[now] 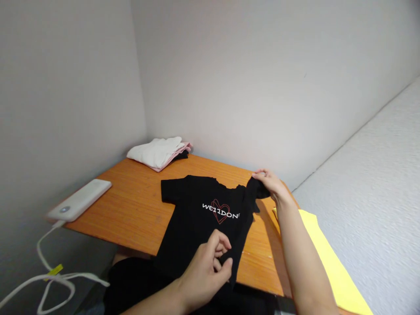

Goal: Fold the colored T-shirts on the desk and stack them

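A black T-shirt (197, 214) with a red heart and white lettering lies face up on an orange wooden table (138, 205), its lower part hanging over the near edge. My left hand (206, 267) pinches the shirt's right side edge near the table's front. My right hand (271, 183) grips the shirt's right sleeve at the far side and has it lifted and folded inward over the shirt.
A folded pile of white and pink clothes (159, 152) sits in the table's far corner by the wall. A white power bank (80, 199) with a white cable (49, 271) lies at the left edge. A yellow sheet (328, 258) lies at right.
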`<state>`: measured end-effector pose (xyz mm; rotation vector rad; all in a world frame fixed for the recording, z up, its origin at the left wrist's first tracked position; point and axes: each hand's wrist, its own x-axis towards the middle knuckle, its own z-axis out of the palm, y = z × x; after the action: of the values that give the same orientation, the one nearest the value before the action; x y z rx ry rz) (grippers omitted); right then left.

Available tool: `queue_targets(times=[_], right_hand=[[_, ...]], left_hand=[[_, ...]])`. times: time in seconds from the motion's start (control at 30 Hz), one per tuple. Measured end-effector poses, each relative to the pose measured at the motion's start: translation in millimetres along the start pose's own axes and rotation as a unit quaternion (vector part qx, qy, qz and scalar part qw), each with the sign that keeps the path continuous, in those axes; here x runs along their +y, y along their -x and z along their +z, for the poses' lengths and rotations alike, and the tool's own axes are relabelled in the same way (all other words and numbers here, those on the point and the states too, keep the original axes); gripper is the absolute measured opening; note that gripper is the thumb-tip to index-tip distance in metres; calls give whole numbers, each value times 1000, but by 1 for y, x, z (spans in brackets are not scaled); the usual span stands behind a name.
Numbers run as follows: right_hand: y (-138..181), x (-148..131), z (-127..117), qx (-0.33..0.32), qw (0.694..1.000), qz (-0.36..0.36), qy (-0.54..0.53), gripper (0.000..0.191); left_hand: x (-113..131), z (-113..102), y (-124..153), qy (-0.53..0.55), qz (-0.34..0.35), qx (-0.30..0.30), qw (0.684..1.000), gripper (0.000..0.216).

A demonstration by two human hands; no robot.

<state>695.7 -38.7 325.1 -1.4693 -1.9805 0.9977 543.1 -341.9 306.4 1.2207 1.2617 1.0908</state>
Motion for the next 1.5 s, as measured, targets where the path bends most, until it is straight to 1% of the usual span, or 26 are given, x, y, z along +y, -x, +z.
queue_targets(times=[0.03, 0.1, 0.17, 0.23, 0.3, 0.33, 0.4, 0.43, 0.5, 0.57, 0.63, 0.7, 0.77, 0.83, 0.9, 0.97, 1.07, 1.13, 1.2, 1.27, 1.33, 1.4, 1.5], right_hand=[[-7, -18, 13, -13, 1000, -11, -21, 28], [-21, -54, 48, -42, 998, -31, -46, 29], [-34, -87, 91, -72, 995, -44, -50, 27], [-40, -112, 136, -100, 993, -50, -39, 24], [-40, -126, 176, -131, 990, -53, -20, 24], [-38, -130, 192, -148, 988, -52, -10, 26], [-32, -131, 214, -178, 983, -48, 10, 32], [-30, -130, 220, -189, 981, -47, 16, 36], [-28, -128, 222, -203, 978, -43, 23, 46], [-29, -129, 218, -215, 976, -35, 21, 57], [-31, -135, 214, -229, 973, -30, 4, 63], [-30, -143, 211, -248, 968, -39, -32, 60], [-25, -148, 211, -271, 958, -65, -71, 50], [-16, -148, 210, -286, 949, -95, -93, 43], [-4, -140, 209, -278, 948, -123, -89, 40], [9, -128, 206, -245, 956, -148, -64, 35], [34, -106, 204, -188, 964, -185, -15, 31], [54, -93, 208, -158, 965, -206, 26, 37], [73, -82, 219, -131, 962, -219, 92, 51], [90, -74, 232, -120, 955, -220, 158, 70], [103, -68, 245, -131, 950, -211, 192, 85], [111, -66, 254, -135, 946, -206, 209, 92], [116, -65, 257, -110, 946, -205, 226, 96]], left_hand=[[2, -10, 7, -12, 9, 28, 1000, 10], [2, -31, 22, -60, 16, 103, 993, 12], [-6, -52, 38, -117, -5, 181, 976, 16], [-18, -71, 54, -191, -49, 238, 951, 17], [-32, -87, 69, -279, -103, 263, 918, 16], [-39, -93, 75, -321, -126, 268, 899, 15], [-51, -101, 85, -379, -151, 275, 871, 15], [-56, -103, 89, -392, -151, 278, 864, 16], [-63, -105, 93, -396, -142, 286, 861, 18], [-66, -105, 92, -384, -132, 278, 871, 16], [-64, -104, 89, -373, -129, 251, 884, 11], [-60, -104, 86, -377, -134, 223, 889, 7], [-55, -107, 82, -401, -148, 217, 877, 5], [-48, -113, 78, -432, -153, 231, 858, 13], [-40, -122, 69, -455, -144, 256, 841, 25], [-33, -133, 54, -475, -125, 283, 824, 30], [-26, -155, 14, -519, -110, 320, 785, 33], [-25, -174, -20, -548, -127, 334, 756, 35], [-27, -194, -53, -562, -157, 344, 736, 40], [-32, -211, -82, -564, -180, 344, 728, 47], [-40, -224, -101, -566, -202, 335, 725, 53], [-48, -233, -111, -570, -216, 322, 725, 54], [-58, -240, -113, -574, -211, 294, 734, 42]])
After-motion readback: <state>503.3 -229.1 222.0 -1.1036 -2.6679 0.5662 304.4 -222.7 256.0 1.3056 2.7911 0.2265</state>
